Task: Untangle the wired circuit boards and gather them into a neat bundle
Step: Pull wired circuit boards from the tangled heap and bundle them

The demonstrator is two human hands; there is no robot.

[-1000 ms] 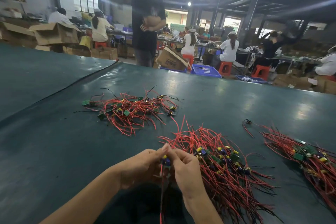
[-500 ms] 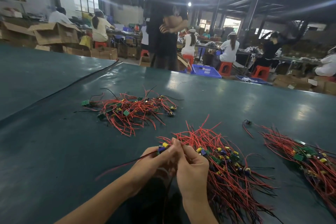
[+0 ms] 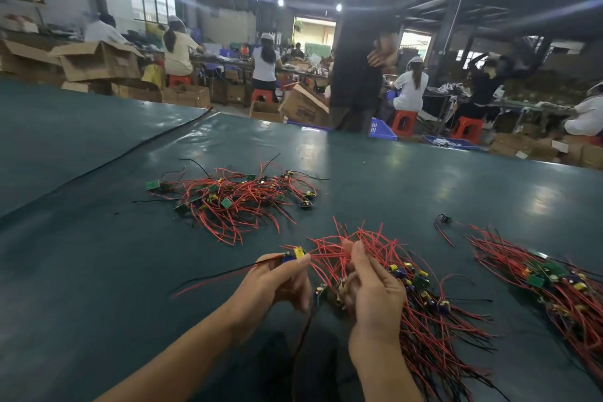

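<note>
Your left hand [image 3: 272, 284] pinches a small blue-and-yellow wired circuit board [image 3: 293, 254]. Your right hand [image 3: 375, 294] grips wires of the near tangled red-wire pile [image 3: 430, 330].

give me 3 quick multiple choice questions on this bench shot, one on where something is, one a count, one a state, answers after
1. Where is the far heap?
A. on the table, left of the other heaps
B. in a blue crate
C. on a cardboard box

2. How many heaps of wired boards lie there?
A. one
B. three
C. six

3. What is the left hand doing?
A. lying flat
B. pinching a small board
C. holding scissors

Answers:
1 A: it sits on the green top, leftmost.
2 B: the far heap, the middle heap that the right hand grips, and the right heap.
3 B: thumb and finger close on the board, its wires trailing left.
</note>
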